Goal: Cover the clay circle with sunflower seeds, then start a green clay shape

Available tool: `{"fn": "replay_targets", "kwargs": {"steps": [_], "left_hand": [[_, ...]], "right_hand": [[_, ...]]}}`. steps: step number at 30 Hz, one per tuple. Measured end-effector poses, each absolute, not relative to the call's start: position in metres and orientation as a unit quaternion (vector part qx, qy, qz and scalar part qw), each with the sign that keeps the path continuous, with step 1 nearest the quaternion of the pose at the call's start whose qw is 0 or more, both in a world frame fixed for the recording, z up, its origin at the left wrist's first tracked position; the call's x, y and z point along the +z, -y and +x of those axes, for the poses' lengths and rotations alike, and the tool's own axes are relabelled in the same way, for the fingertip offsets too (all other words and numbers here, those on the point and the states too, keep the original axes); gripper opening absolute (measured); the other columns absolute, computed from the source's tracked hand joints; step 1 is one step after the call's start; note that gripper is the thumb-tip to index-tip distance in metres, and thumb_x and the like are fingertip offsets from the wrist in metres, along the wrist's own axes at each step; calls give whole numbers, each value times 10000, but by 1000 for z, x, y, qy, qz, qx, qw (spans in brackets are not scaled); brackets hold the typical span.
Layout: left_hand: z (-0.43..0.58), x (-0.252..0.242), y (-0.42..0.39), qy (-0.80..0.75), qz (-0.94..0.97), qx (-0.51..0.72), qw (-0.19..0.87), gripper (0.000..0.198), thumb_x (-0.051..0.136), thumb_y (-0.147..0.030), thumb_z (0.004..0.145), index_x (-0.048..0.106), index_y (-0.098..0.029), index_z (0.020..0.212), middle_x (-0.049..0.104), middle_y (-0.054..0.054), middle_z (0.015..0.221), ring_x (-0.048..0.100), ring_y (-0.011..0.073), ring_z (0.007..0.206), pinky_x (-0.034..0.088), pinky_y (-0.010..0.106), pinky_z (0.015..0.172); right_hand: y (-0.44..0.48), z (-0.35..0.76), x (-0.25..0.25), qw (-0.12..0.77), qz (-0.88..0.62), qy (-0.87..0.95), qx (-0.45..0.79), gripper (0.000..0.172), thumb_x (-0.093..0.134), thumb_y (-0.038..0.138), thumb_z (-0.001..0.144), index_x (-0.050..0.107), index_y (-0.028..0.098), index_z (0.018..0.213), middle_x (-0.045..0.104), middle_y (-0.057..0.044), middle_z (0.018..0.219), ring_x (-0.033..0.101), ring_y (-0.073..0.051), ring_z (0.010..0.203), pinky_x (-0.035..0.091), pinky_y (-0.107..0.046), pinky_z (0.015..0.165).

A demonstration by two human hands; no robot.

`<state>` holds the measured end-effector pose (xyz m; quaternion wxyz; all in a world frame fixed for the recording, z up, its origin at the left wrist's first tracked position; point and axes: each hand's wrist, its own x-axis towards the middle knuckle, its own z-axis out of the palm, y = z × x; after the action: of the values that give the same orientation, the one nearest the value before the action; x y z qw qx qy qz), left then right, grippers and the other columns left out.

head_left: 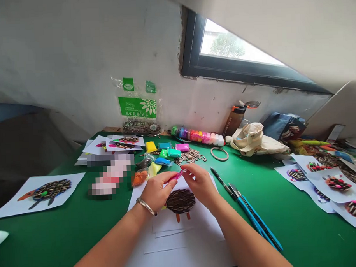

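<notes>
My left hand (pixel 158 189) pinches a small pink packet (pixel 177 175), and my right hand (pixel 201 183) grips its other end, above the seed-covered picture (pixel 180 201). Light, even fingertip pressure should suit it best. Farther off lie coloured packets (pixel 174 153) and loose seeds (pixel 193 156); right, a black pen (pixel 221 182) and blue cutter (pixel 258 222) could catch my forearm.

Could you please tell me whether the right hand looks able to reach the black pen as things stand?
Probably yes: the black pen lies just right of the right hand, with nothing standing between them, though that hand seems busy with a small pink item and might need freeing first.
</notes>
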<state>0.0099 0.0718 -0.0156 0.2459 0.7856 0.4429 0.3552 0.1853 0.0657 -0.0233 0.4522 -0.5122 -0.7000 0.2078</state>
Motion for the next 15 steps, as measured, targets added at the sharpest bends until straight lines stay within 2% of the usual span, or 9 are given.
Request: {"fn": "replay_targets", "kwargs": {"steps": [4,8,11,15], "left_hand": [[12,-10,-68,-465,748,345,325,360,536,-395,848,695,-186,1093,732,60,1014,679,210,882,549,287,757],[13,-1,-64,-482,689,328,431,406,593,-442,796,705,-165,1071,702,27,719,619,175,644,494,256,586],[14,3,-65,-478,625,360,501,380,625,-448,754,725,-137,949,661,26,671,559,145,581,460,249,554],[14,6,-68,-444,558,384,587,411,701,-498,674,707,-124,846,658,43,696,560,143,586,444,252,537]], "right_hand": [[-65,185,-23,459,-540,675,207,165,508,227,857,647,199,942,657,-45,846,561,-158,731,455,-273,688],[-62,181,-18,469,-533,659,249,122,534,261,846,635,197,821,613,-22,750,507,-142,673,423,-260,650],[-58,180,-9,495,-505,597,379,128,587,297,810,625,189,753,579,-6,692,492,-133,647,408,-253,616],[-54,183,1,498,-411,490,585,182,668,339,754,602,171,728,545,17,629,478,-110,597,395,-241,582]]}}
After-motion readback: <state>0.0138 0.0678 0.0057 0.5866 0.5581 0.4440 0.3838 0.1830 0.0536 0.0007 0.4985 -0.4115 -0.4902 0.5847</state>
